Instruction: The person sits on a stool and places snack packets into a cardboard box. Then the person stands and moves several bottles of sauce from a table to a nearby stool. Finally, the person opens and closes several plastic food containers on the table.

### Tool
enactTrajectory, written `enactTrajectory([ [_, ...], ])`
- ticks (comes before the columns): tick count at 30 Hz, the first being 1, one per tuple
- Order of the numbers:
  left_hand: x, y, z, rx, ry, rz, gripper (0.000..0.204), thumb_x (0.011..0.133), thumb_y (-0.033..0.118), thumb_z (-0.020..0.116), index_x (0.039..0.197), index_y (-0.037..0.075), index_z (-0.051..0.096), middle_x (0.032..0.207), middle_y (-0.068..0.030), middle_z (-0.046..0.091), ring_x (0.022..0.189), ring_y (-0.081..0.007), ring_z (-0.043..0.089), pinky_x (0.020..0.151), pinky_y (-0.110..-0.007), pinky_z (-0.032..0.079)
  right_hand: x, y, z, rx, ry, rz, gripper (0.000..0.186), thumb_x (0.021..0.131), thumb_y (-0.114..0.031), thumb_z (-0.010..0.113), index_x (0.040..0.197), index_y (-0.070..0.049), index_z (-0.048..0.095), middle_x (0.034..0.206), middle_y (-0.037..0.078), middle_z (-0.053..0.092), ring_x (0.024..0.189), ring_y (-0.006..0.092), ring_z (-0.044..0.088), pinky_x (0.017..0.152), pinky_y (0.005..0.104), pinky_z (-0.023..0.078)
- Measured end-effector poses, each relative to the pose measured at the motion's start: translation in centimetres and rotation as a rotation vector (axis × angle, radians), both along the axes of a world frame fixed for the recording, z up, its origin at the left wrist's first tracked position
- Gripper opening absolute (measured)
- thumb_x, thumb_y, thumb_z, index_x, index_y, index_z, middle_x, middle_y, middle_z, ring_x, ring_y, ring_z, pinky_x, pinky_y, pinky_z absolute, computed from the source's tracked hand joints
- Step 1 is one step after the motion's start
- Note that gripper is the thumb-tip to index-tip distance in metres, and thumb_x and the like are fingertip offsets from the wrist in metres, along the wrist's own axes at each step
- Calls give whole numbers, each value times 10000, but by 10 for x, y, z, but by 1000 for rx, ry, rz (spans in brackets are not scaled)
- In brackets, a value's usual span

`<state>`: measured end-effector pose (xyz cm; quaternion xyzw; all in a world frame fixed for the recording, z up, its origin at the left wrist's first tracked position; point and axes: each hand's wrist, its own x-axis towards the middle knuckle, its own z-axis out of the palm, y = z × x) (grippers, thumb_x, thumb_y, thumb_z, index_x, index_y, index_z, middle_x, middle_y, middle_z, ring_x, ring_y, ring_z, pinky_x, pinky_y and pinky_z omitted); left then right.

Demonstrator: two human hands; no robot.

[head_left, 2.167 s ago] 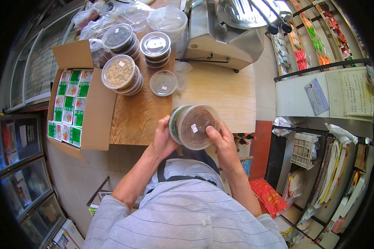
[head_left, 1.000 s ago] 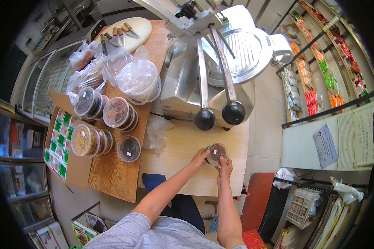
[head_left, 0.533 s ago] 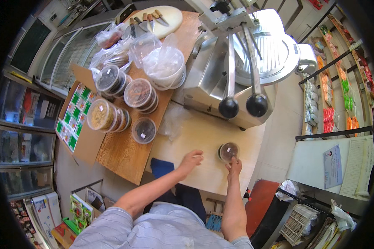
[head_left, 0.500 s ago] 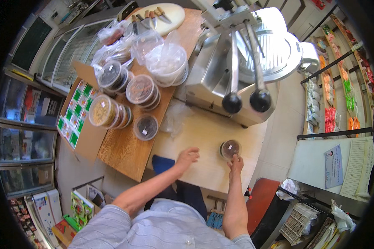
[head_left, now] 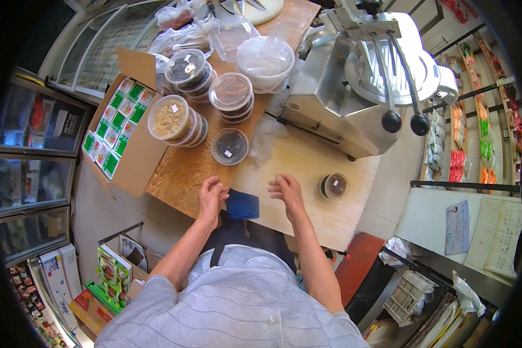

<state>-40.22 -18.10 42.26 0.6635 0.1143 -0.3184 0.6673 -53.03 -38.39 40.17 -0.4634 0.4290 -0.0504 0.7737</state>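
Note:
My left hand [head_left: 212, 199] hovers over the near edge of the brown wooden table, fingers loosely bent and apart, with nothing in it. Over the pale board [head_left: 307, 148], my right hand [head_left: 287, 191] is also empty, its fingers spread a little. A round lidded tub with dark contents [head_left: 335, 186] stands on the board, to the right of my right hand and apart from it. Nearest my left hand is a single clear tub with a dark content and a white label [head_left: 229, 147]. Dark blue cloth [head_left: 242, 204] shows between my hands at the table edge.
Stacked tubs of yellowish food [head_left: 169, 118], reddish food [head_left: 231, 93] and dark food [head_left: 185, 68] stand beyond my left hand. An open carton of green-and-white packets [head_left: 134, 168] is to their left. A metal slicer [head_left: 342, 98] with two black-knobbed levers rises at the far right.
My right hand has let go of the lidded tub and moved left, leaving it on the board. My left hand has moved left toward the wooden table. The view has shifted.

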Motion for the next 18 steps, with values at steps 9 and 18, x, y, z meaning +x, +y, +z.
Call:
enactTrajectory([
  [9,18,143,-3,11,160,19,274,940,141,613,1187,32,569,1039,-68,615,901,-184,651,767,-321,566,126,51,1,-119,78,-71,315,916,-212,640,1087,7,491,829,107,631,630,164,649,497,282,511],
  [18,50,247,-30,84,229,66,241,914,153,630,1138,72,595,1018,-57,652,860,-175,660,737,-332,573,115,63,-3,-176,-38,-236,245,925,-154,607,1032,14,464,761,139,637,528,179,625,449,295,508],
])
